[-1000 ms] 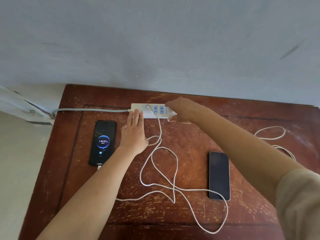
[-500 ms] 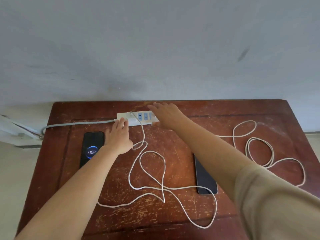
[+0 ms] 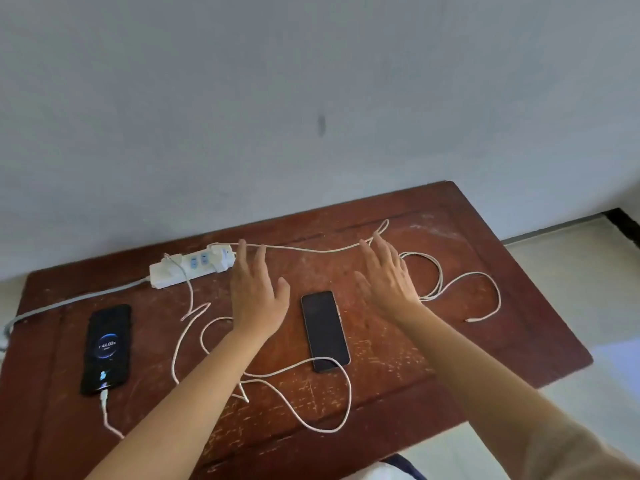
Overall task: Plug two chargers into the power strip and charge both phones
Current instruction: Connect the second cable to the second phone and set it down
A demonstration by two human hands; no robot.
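Observation:
A white power strip (image 3: 173, 270) lies at the back left of the wooden table (image 3: 485, 341), with two white chargers plugged in, one at each end. The left phone (image 3: 106, 348) shows a charging screen and has a white cable (image 3: 180, 341) in its near end. The second phone (image 3: 324, 330) lies dark in the middle, no cable in it. A second white cable (image 3: 446, 282) runs from the strip's right charger, coils at the right, and its free end rests on the table. My left hand (image 3: 258, 292) and my right hand (image 3: 386, 278) hover open either side of the dark phone.
A grey wall stands right behind the table. The strip's grey cord (image 3: 69, 303) runs off the left edge. The first cable loops loosely across the front middle of the table. Pale floor shows to the right.
Both hands have left the power strip and drawn back toward the middle, fingers spread. The view has swung right, so the second cable's coil and free end show fully.

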